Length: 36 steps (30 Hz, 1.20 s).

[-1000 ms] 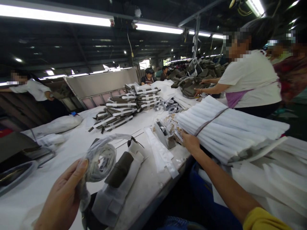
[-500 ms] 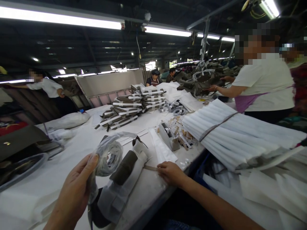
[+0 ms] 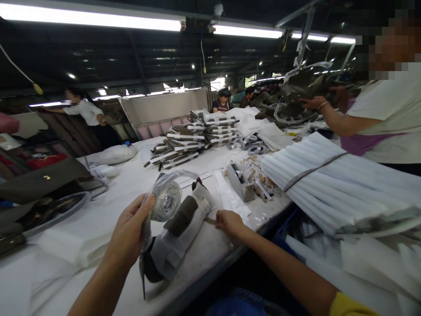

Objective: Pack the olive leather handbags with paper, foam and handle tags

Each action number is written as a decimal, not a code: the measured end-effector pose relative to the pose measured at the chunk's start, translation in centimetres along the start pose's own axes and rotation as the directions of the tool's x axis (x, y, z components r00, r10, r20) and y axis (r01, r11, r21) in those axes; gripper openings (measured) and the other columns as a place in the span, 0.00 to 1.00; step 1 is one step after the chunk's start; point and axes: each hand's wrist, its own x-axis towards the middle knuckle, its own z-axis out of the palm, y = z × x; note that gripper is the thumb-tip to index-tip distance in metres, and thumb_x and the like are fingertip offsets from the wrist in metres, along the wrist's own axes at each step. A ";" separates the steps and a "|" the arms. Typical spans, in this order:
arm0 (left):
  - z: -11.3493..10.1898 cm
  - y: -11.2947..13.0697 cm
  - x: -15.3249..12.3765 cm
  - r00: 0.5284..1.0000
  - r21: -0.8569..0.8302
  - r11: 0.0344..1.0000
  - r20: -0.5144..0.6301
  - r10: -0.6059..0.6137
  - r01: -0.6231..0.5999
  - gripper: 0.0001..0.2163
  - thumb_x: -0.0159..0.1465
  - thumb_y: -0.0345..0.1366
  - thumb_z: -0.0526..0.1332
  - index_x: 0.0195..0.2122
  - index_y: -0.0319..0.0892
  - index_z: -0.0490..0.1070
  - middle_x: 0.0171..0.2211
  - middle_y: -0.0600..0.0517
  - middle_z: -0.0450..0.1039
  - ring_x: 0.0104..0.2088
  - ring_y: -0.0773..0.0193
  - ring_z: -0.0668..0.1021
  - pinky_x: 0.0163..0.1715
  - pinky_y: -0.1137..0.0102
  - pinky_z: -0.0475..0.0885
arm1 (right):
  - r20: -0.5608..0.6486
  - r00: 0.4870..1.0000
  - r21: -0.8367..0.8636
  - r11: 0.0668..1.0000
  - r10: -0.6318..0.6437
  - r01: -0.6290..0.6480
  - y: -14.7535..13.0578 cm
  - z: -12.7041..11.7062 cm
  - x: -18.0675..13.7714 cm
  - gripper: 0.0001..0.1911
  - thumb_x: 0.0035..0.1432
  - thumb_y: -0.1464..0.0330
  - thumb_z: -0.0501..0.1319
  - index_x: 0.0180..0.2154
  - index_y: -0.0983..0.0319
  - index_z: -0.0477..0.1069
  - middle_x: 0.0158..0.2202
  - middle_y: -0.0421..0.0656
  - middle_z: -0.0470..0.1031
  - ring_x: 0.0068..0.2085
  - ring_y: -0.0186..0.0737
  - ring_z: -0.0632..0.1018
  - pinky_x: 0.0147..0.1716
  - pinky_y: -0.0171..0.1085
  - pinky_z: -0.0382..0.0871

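Note:
My left hand [image 3: 131, 228] is closed, thumb on top, on a plastic-wrapped coil [image 3: 167, 202] held above the white table. A plastic-covered strip arches from the coil toward an olive-brown bag-like piece [image 3: 181, 216]. That piece lies tilted on the table, partly wrapped in white sheeting [image 3: 174, 254], with a dark curved part at its near end. On the far side of it, my right hand [image 3: 230, 223] pinches a narrow brown strap [image 3: 210, 220] close to the table top. Where the strap's other end goes is hidden.
Beyond my right hand stand a tape dispenser [image 3: 241, 186] and white strips [image 3: 228, 193]. A tied bundle of white rolls [image 3: 315, 171] lies right. Wrapped olive pieces [image 3: 194, 140] are stacked farther back. An olive bag [image 3: 42, 180] lies left. A co-worker [image 3: 388, 114] handles dark pieces at right.
The view has shifted, so the scene sits farther right and slightly higher. Both hands keep their holds on the coil and strap. The co-worker at right has raised the dark piece.

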 end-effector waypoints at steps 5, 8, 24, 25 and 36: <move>-0.1 -0.1 0.0 0.999 0.000 0.999 0.009 0.033 -0.033 0.16 0.57 0.47 0.69 0.40 0.41 0.75 0.32 0.52 0.77 0.32 0.63 0.76 0.31 0.73 0.70 | -0.063 0.996 0.137 0.988 -0.068 0.076 -0.1 -0.9 -0.6 0.02 0.54 0.69 0.65 0.33 0.60 0.74 0.34 0.41 0.78 0.38 0.40 0.77 0.35 0.34 0.62; -0.3 -0.3 0.1 0.999 -0.013 0.999 -0.003 0.036 -0.036 0.17 0.57 0.47 0.69 0.41 0.41 0.76 0.31 0.52 0.76 0.32 0.63 0.76 0.31 0.73 0.70 | -0.156 0.979 0.405 0.896 -0.128 0.182 -1.1 -2.3 -1.9 0.08 0.61 0.64 0.59 0.40 0.60 0.73 0.33 0.41 0.78 0.35 0.38 0.78 0.36 0.35 0.66; -0.3 -1.5 -0.4 0.982 0.228 0.957 0.098 0.163 -0.181 0.17 0.64 0.48 0.62 0.46 0.42 0.75 0.36 0.51 0.75 0.36 0.63 0.73 0.37 0.71 0.69 | -0.059 0.973 0.929 0.346 -0.222 0.135 -13.8 -7.5 -3.2 0.11 0.46 0.61 0.70 0.29 0.62 0.80 0.24 0.40 0.78 0.20 0.30 0.69 0.20 0.32 0.60; -0.3 -1.3 -0.5 0.979 0.269 0.943 0.111 0.174 -0.198 0.17 0.64 0.48 0.61 0.47 0.42 0.76 0.37 0.50 0.75 0.37 0.62 0.74 0.38 0.70 0.69 | -0.060 0.970 0.932 0.335 -0.236 0.139 -14.2 -7.5 -2.7 0.11 0.46 0.61 0.71 0.29 0.62 0.80 0.24 0.40 0.78 0.20 0.29 0.68 0.20 0.32 0.58; -0.6 -1.2 -0.5 0.934 0.522 0.774 0.187 0.304 -0.357 0.16 0.66 0.46 0.59 0.50 0.45 0.76 0.46 0.48 0.76 0.48 0.56 0.75 0.50 0.65 0.68 | 0.207 0.886 0.960 -0.089 -0.415 -0.266 -15.0 -9.0 -2.6 0.11 0.41 0.70 0.73 0.32 0.62 0.80 0.32 0.39 0.76 0.34 0.30 0.73 0.37 0.30 0.68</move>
